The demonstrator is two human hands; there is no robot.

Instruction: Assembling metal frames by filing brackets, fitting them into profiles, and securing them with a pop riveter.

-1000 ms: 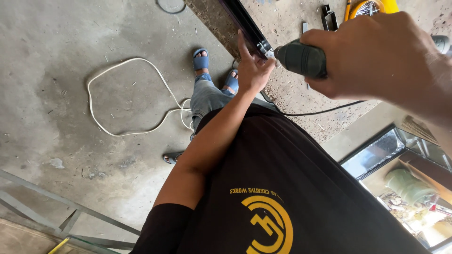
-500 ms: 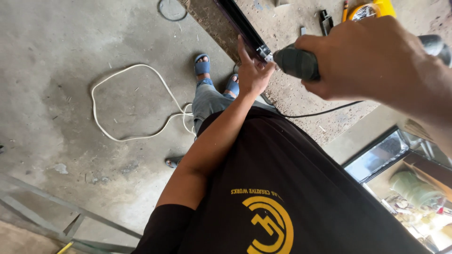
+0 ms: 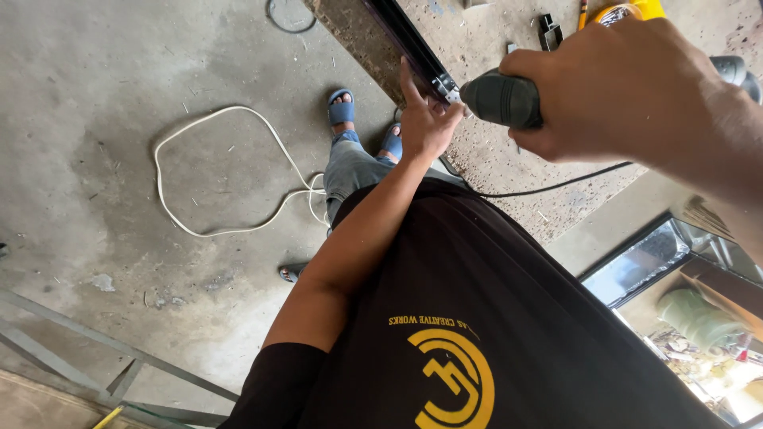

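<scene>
Fingers [image 3: 604, 87] wrapped round dark grey drill [image 3: 502, 98], nose against black metal bar [image 3: 413, 49]

Bare grey concrete floor [image 3: 119, 95], stained and dusty, in even daylight, with a white cable [image 3: 208, 171] lying in a loose loop and a small dark ring [image 3: 290, 16] of wire near the top edge. A rough bench top [image 3: 509, 171] of speckled stone runs across the upper right, scattered with grit. Grey metal frame [image 3: 87, 349] lies at lower left; a dark-framed glass pane [image 3: 648, 262] sits at lower right, reflecting clutter.
</scene>
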